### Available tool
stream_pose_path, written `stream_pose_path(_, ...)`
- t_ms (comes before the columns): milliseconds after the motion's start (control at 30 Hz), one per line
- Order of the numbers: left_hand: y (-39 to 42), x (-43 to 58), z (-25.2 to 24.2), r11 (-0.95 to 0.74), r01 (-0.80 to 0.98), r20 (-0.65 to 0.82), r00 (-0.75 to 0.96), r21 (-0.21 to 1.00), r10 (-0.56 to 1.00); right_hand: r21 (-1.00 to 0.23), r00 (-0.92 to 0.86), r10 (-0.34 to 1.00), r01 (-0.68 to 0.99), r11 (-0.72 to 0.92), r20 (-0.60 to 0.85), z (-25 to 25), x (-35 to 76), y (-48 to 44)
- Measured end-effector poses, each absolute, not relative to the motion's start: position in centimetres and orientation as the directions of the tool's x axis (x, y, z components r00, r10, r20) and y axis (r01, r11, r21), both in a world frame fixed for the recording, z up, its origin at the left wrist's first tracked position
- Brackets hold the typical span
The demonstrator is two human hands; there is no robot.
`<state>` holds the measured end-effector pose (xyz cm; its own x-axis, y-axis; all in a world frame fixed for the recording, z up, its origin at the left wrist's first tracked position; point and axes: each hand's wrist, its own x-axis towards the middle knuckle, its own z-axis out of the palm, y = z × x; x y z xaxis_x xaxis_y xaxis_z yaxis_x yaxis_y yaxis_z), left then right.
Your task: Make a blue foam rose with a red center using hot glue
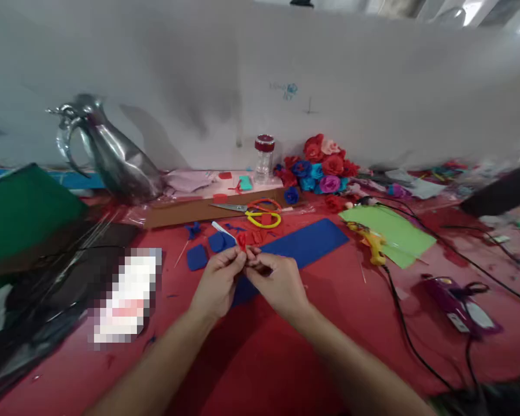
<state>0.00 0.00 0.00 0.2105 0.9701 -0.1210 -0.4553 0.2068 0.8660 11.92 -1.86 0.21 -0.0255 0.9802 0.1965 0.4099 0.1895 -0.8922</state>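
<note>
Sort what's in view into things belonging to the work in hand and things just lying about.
Likely belonging:
small red piece, at the fingertips of left hand and right hand
blue strip, by the hands
scissors, just beyond

Likely just lying about:
metal jug
red-lidded jar
green object, far left

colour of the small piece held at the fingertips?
Red; the small piece shows best in the head view.

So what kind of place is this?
Probably a craft workshop or craft corner. On the red table there are colourful, artificial-looking flowers, scissors and what looks like a yellow glue gun.
</note>
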Motion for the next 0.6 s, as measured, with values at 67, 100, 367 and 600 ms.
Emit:
stream_pose_path(67, 0.04, 0.05, 0.01, 0.224, -0.458, -0.136, 0.217, 0.86, 0.967, -0.904, -0.012, 0.98, 0.385, 0.188, 0.199, 0.31, 11.94, -1.92)
stream_pose_path(100, 0.05, 0.07, 0.03, 0.234, -0.459, -0.146, 0.221, 0.857, 0.964, -0.908, -0.005, 0.98, 0.375, 0.186, 0.198, 0.37, 11.95, -1.94)
stream_pose_path(367, 0.07, 0.21, 0.33, 0.273, -0.498, -0.216, 0.171, 0.823, 0.961, -0.923, 0.031, 0.986, 0.357, 0.143, 0.165, 0.74, 12.1, -1.89)
stream_pose_path(600, 0.19, 0.1, 0.36, 0.287, -0.497, -0.23, 0.175, 0.819, 0.957, -0.931, 0.028, 0.985, 0.332, 0.15, 0.168, 0.19, 11.86, -1.9)
